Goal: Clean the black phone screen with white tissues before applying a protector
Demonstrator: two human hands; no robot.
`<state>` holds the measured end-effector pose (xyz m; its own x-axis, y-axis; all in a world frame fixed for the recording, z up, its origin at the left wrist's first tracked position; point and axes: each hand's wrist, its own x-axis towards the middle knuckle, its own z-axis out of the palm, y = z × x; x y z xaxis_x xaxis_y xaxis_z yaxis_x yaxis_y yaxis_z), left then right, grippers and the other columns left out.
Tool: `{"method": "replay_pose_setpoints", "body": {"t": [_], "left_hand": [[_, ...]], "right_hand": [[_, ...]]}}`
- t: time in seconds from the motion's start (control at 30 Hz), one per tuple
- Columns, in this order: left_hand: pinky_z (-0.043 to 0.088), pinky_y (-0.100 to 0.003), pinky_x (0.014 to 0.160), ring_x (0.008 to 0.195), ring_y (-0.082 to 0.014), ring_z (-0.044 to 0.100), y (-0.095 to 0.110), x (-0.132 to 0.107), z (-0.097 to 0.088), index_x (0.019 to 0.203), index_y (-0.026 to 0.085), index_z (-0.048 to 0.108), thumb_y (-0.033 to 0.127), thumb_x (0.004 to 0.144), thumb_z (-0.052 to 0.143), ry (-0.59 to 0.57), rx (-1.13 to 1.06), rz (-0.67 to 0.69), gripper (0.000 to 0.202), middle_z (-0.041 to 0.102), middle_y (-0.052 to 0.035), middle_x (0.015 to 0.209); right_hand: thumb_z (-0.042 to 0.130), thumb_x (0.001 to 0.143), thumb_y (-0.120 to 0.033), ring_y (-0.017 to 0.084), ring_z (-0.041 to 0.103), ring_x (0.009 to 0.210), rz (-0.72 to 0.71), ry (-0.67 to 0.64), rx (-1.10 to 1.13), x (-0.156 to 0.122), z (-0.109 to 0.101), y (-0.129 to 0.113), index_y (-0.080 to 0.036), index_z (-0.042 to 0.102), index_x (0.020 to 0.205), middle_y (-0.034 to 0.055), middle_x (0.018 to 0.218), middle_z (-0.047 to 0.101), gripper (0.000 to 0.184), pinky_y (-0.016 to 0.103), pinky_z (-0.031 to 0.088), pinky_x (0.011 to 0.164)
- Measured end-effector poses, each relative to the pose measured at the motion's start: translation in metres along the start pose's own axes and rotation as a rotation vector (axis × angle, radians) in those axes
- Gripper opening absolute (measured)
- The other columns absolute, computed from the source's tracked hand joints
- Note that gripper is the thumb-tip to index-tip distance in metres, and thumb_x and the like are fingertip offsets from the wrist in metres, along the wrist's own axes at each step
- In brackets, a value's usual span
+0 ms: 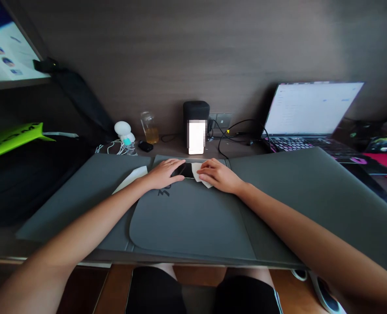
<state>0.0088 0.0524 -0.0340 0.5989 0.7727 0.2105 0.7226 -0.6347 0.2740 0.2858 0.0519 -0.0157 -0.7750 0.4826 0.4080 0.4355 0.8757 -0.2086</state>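
A dark, glossy phone lies flat on the grey mat, its long side running left to right. My left hand grips its left end, thumb along the near edge and fingers along the far edge. Bunched under the fingers of my right hand is a white tissue, pressed against the phone's right end. Both hands cover parts of the phone, so its ends are hidden. Another white sheet of paper or tissue lies on the mat beside my left wrist.
Behind the mat stand a black speaker with a bright blurred panel before it, a bottle of amber liquid, a white figurine and a small black device. An open laptop is at right, with cables nearby.
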Motion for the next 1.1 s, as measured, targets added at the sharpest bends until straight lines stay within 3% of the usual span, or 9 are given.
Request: {"method": "replay_pose_setpoints", "body": {"t": [0.13,0.3,0.57,0.7,0.97,1.1], "left_hand": [[0.032,-0.043,0.111,0.136,-0.0269,0.04,0.002,-0.001,0.001,0.147,0.017,0.034,0.05,0.096,0.047,-0.003,0.007,-0.005,0.063,0.046,-0.0138,0.148],[0.03,-0.043,0.111,0.135,-0.0281,0.039,0.012,-0.002,-0.005,0.147,0.013,0.034,0.048,0.097,0.044,-0.021,0.044,0.002,0.063,0.046,-0.0159,0.146],[0.04,-0.04,0.102,0.119,-0.03,0.051,0.021,0.01,-0.02,0.137,0.019,0.049,0.056,0.081,0.063,-0.067,0.066,0.021,0.068,0.057,-0.0109,0.131],[0.039,-0.041,0.104,0.123,-0.0294,0.048,0.021,0.01,-0.015,0.135,0.021,0.051,0.056,0.084,0.06,-0.016,0.04,-0.018,0.062,0.054,-0.0107,0.132],[0.037,-0.042,0.106,0.126,-0.0294,0.046,0.017,0.009,-0.008,0.137,0.021,0.047,0.056,0.088,0.056,0.0,0.014,-0.056,0.061,0.049,-0.0116,0.137],[0.037,-0.042,0.106,0.125,-0.029,0.047,0.016,0.011,-0.007,0.135,0.02,0.049,0.056,0.088,0.056,0.001,0.003,-0.067,0.06,0.05,-0.0112,0.136]], "right_hand": [[0.038,0.102,-0.032,0.023,0.055,0.102,0.008,0.007,0.005,0.001,0.001,-0.002,-0.016,0.069,0.112,0.012,0.106,0.06,0.037,0.043,0.046,0.096],[0.043,0.1,-0.031,0.024,0.054,0.101,0.008,0.034,-0.033,-0.001,0.003,-0.004,-0.016,0.069,0.112,0.0126,0.105,0.061,0.032,0.044,0.046,0.095],[0.048,0.093,-0.016,0.023,0.055,0.095,0.026,0.049,-0.07,0.002,0.0,-0.01,-0.015,0.068,0.104,0.0117,0.1,0.062,0.023,0.04,0.047,0.089],[0.049,0.088,-0.009,0.022,0.055,0.091,0.052,0.048,-0.066,0.005,0.0,-0.008,-0.015,0.067,0.097,0.0095,0.094,0.061,0.022,0.04,0.046,0.087],[0.05,0.095,-0.021,0.022,0.056,0.1,-0.029,0.013,-0.005,0.004,-0.005,-0.001,-0.019,0.068,0.108,0.0097,0.106,0.062,0.022,0.038,0.047,0.092],[0.049,0.097,-0.024,0.022,0.056,0.096,-0.003,0.025,-0.016,0.008,0.0,0.0,-0.017,0.069,0.104,0.0104,0.1,0.062,0.022,0.04,0.049,0.089]]}}
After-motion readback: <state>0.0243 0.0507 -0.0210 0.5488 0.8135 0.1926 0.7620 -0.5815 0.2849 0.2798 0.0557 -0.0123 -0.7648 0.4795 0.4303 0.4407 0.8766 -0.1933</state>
